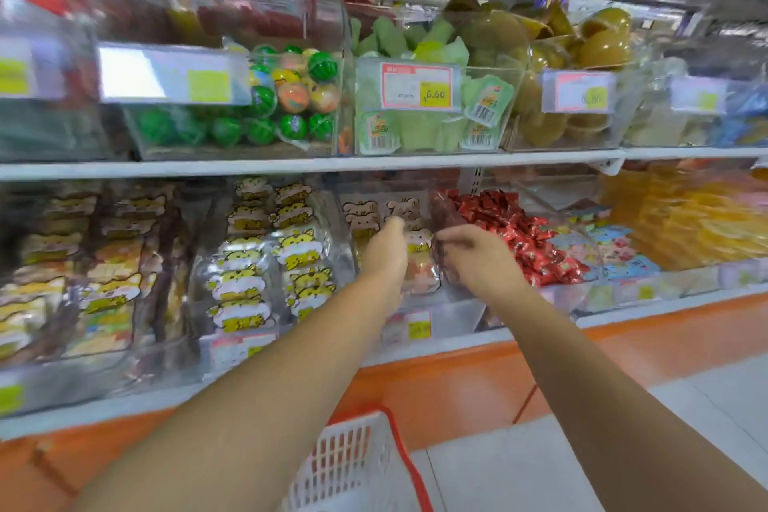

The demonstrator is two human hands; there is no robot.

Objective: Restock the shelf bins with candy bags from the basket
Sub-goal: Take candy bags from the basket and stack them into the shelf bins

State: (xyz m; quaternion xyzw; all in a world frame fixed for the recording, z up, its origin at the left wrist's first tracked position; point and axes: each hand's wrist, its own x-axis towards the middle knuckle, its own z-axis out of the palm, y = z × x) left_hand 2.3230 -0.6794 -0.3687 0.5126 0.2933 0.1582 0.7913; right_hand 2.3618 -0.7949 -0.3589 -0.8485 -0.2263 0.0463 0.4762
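Hands [384,258] [484,258], candy bag [419,262] seemingly between

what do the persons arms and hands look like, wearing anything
The left arm and right arm are bare, no sleeves in view. The left hand and right hand wear no gloves; no watch, bracelet or ring shows, though the picture is blurred.

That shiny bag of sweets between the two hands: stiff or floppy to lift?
Probably floppy: the candy bag looks like thin clear film over loose pieces, so it would likely sag. Its glossy wrap seems slippery; the right hand appears to pinch its edge while the left hand rests against it.
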